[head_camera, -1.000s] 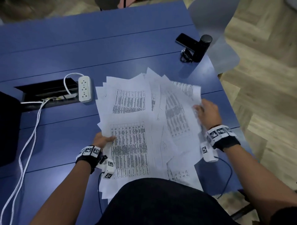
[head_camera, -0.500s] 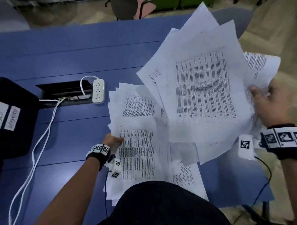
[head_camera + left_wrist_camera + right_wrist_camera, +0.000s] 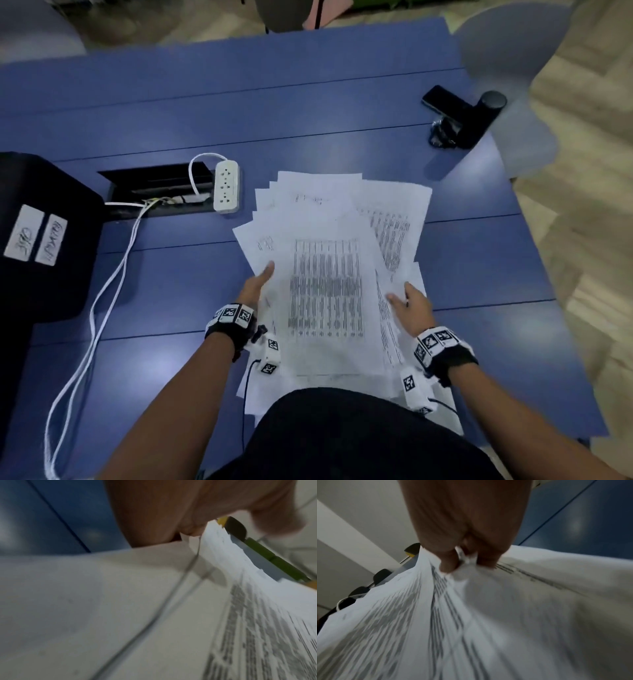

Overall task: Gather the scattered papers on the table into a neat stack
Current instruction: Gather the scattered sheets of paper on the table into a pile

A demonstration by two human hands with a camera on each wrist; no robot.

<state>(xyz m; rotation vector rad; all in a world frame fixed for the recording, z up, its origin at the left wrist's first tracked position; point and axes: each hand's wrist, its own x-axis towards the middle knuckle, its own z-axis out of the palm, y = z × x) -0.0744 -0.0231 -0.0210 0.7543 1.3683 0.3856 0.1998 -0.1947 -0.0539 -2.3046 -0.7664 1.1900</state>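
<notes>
Several white printed papers [image 3: 325, 291] lie in one loose, fanned pile on the blue table [image 3: 308, 102] in front of me. My left hand [image 3: 261, 281] holds the pile's left edge, thumb on top and fingers hidden beneath. In the left wrist view the sheets' edge [image 3: 240, 574] runs into the crook of that hand [image 3: 197, 513]. My right hand [image 3: 409, 305] grips the pile's right side. The right wrist view shows its fingertips [image 3: 462, 555] pinching a crumpled bunch of the sheets [image 3: 471, 615].
A white power strip [image 3: 226, 186] lies beside a cable slot [image 3: 154, 188], and white cables [image 3: 102, 291] trail down the left. A black box [image 3: 41, 240] with labels stands at the left edge. A phone [image 3: 442, 99] and a black cylinder [image 3: 486, 113] sit far right, near a grey chair [image 3: 513, 51].
My right hand lifted a bunch of sheets off the table's right side, swung them up and left, and brought them down onto the pile that my left hand holds.
</notes>
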